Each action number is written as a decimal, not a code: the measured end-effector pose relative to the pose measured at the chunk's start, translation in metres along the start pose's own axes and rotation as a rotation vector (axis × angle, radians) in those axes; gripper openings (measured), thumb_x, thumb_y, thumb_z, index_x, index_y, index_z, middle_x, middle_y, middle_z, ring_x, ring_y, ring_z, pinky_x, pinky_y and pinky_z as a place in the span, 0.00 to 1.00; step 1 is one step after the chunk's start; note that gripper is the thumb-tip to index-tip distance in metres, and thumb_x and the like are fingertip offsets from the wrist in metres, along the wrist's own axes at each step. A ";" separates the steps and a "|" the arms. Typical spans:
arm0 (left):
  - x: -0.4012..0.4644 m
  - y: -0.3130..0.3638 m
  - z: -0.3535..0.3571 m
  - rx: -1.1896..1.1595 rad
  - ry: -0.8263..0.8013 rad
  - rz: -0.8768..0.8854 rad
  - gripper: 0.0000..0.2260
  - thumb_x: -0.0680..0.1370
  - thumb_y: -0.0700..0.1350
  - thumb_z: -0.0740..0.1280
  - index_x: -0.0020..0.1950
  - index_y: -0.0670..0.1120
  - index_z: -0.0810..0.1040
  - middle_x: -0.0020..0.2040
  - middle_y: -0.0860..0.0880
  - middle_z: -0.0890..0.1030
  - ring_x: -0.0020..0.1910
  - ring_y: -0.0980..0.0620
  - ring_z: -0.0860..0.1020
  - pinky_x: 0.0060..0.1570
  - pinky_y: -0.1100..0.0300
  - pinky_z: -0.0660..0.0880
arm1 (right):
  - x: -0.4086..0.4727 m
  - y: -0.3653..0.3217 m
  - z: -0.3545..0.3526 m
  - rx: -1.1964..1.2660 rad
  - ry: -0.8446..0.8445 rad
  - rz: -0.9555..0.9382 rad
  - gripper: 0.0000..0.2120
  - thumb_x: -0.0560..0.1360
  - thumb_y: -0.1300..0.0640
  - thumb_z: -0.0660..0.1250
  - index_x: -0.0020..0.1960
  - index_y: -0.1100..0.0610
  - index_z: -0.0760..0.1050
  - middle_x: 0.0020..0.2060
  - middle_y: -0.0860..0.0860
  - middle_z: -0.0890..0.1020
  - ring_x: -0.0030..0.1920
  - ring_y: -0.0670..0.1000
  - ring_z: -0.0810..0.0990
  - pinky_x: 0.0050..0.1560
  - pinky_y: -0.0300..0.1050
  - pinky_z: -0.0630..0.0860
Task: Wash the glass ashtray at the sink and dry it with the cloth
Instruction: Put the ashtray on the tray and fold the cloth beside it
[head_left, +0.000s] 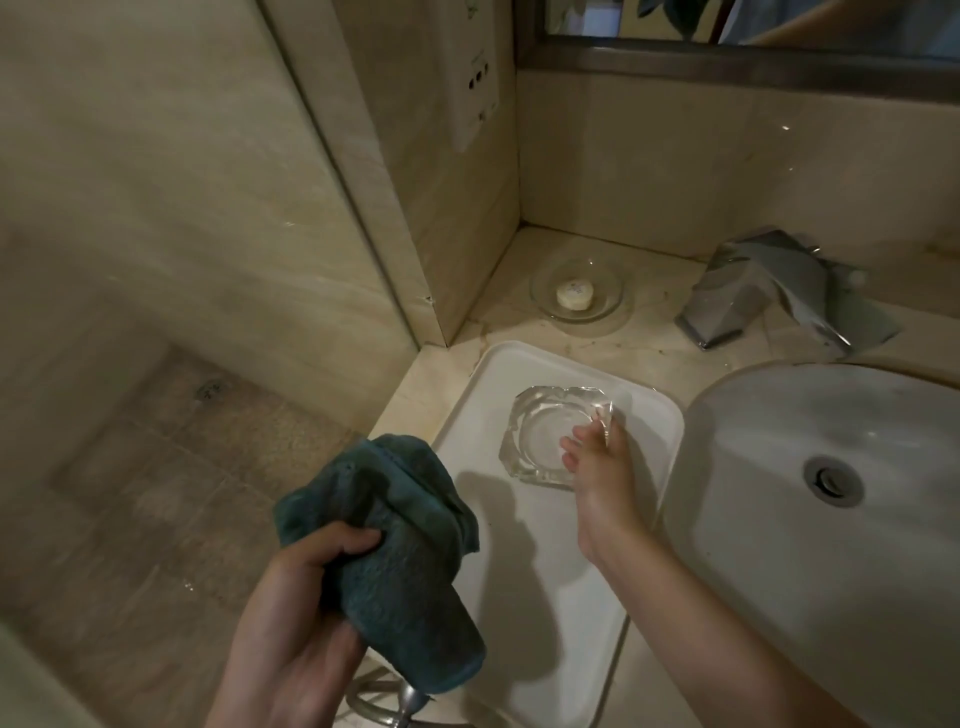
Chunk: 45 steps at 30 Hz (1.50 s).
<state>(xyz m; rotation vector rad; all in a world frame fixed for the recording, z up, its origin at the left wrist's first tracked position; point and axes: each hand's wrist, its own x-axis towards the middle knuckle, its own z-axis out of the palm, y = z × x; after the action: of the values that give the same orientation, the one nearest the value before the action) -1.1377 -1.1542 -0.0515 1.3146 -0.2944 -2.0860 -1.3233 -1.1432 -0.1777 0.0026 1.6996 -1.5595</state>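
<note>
The clear glass ashtray (540, 431) rests on the far part of a white tray (545, 597) on the counter, left of the sink (810, 499). My right hand (602, 467) reaches over the tray and pinches the ashtray's right rim, fingers inside the bowl and thumb on the outer edge. My left hand (296, 623) is low at the front left, gripping a bunched dark teal cloth (395, 540) held above the tray's left edge.
A chrome faucet (779, 291) stands behind the white basin, whose drain (834, 478) is open. A glass dish with a small round soap (574, 293) sits in the counter corner by the wall. A metal towel ring (384, 701) is below the cloth. Tiled floor lies left.
</note>
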 end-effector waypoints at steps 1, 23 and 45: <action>-0.001 0.000 0.002 0.007 0.001 0.001 0.26 0.43 0.32 0.75 0.40 0.34 0.82 0.46 0.34 0.83 0.41 0.38 0.83 0.31 0.43 0.80 | 0.003 0.004 0.001 -0.102 0.052 -0.024 0.13 0.80 0.56 0.50 0.61 0.48 0.67 0.50 0.49 0.75 0.48 0.48 0.76 0.55 0.44 0.71; -0.019 0.003 0.011 0.222 -0.159 -0.005 0.21 0.48 0.35 0.76 0.41 0.36 0.83 0.43 0.35 0.84 0.38 0.39 0.84 0.33 0.45 0.81 | 0.004 -0.018 -0.009 -0.489 0.224 -0.159 0.10 0.74 0.64 0.61 0.55 0.62 0.68 0.52 0.60 0.76 0.47 0.58 0.76 0.43 0.42 0.67; -0.041 -0.122 0.149 1.186 -0.400 1.124 0.22 0.67 0.53 0.72 0.52 0.67 0.63 0.53 0.65 0.66 0.53 0.64 0.68 0.54 0.76 0.66 | -0.121 -0.135 -0.172 -0.049 -0.228 -0.324 0.19 0.64 0.41 0.61 0.46 0.51 0.80 0.44 0.50 0.86 0.49 0.50 0.84 0.55 0.51 0.78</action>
<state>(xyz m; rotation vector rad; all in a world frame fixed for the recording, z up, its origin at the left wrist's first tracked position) -1.3036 -1.0569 -0.0124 0.8040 -2.0926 -1.0435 -1.4031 -0.9715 -0.0153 -0.4791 1.6119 -1.6758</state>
